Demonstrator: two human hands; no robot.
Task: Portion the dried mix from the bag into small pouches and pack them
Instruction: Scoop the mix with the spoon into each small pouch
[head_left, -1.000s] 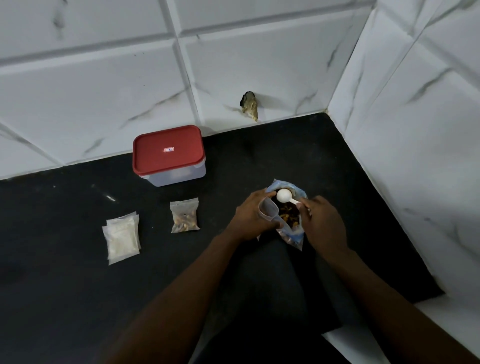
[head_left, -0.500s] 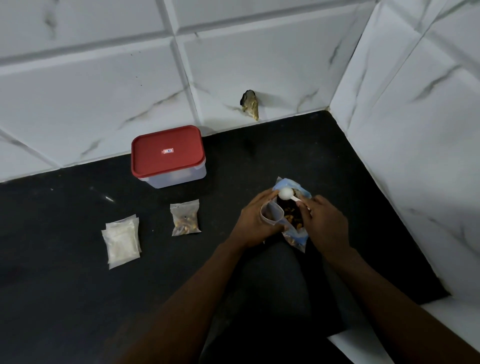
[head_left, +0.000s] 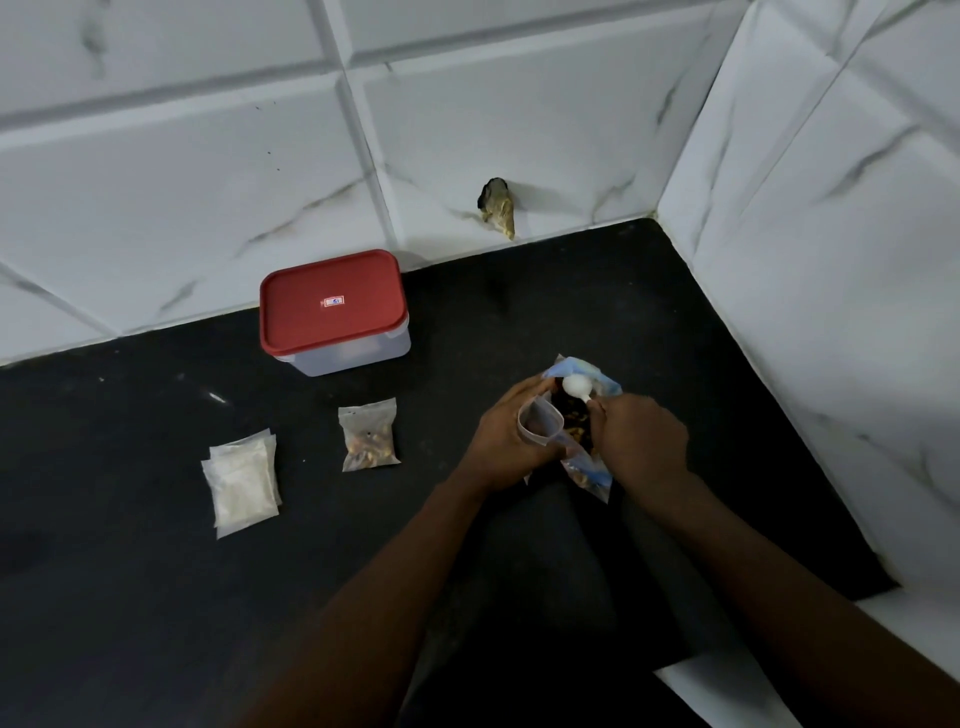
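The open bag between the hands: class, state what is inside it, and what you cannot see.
Inside the bag: dark and orange pieces of dried mix, with a white spoon over its mouth. The right hand and the held empty pouch hide the rest.

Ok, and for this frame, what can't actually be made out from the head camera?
- Spoon: whether its bowl holds any mix; only its pale back shows.
- Open pouch in the left hand: its lower part is covered by the fingers, so its fill is unknown.
- Bag: the right hand hides much of it.
- Red-lidded box: the label is too small to read and the contents are unclear.
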